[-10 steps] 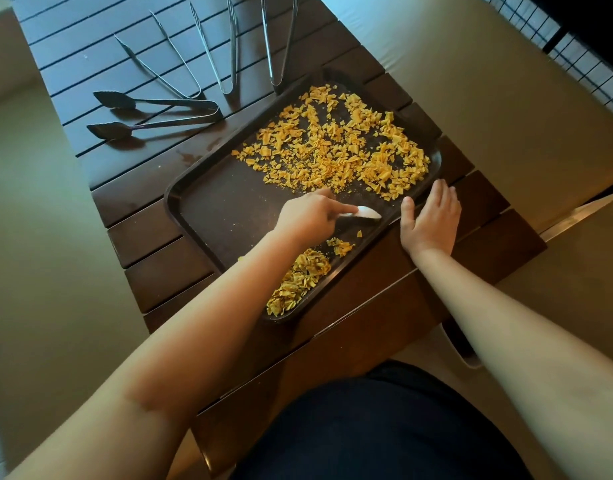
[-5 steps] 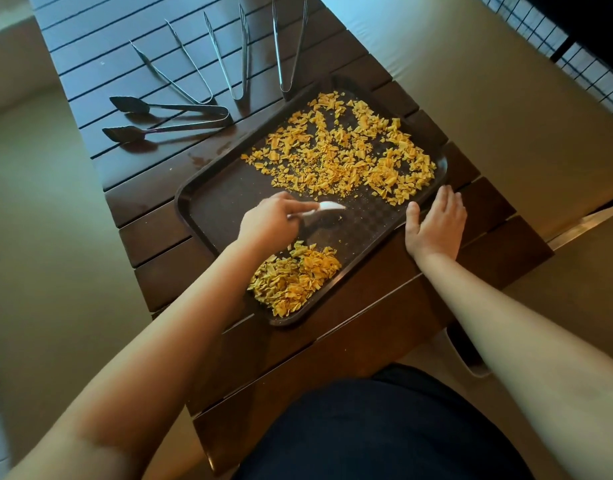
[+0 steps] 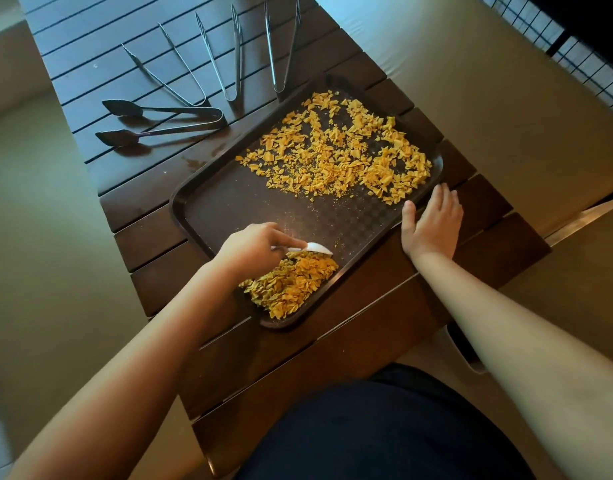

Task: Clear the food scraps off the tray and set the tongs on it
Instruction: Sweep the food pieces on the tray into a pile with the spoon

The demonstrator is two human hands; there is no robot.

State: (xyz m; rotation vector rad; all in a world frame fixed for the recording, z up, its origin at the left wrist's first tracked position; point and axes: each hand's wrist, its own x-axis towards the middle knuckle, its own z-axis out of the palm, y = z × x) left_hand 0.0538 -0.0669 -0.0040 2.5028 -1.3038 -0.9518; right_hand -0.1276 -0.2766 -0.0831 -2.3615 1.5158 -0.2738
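Two heaps of scraps (image 3: 336, 150) remain; we hold the scraper (image 3: 313, 248) in our left hand (image 3: 253, 247), right hand (image 3: 431, 220) flat steadying the tray (image 3: 229, 209), and should sweep with low strokes.

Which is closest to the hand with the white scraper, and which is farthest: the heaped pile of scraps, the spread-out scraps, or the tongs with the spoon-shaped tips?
From the left hand:
1. Heaped pile, right beside it, near corner of the tray.
2. Spread-out scraps, far half of the tray.
3. Spoon-tipped tongs, off the tray, far left on the table.
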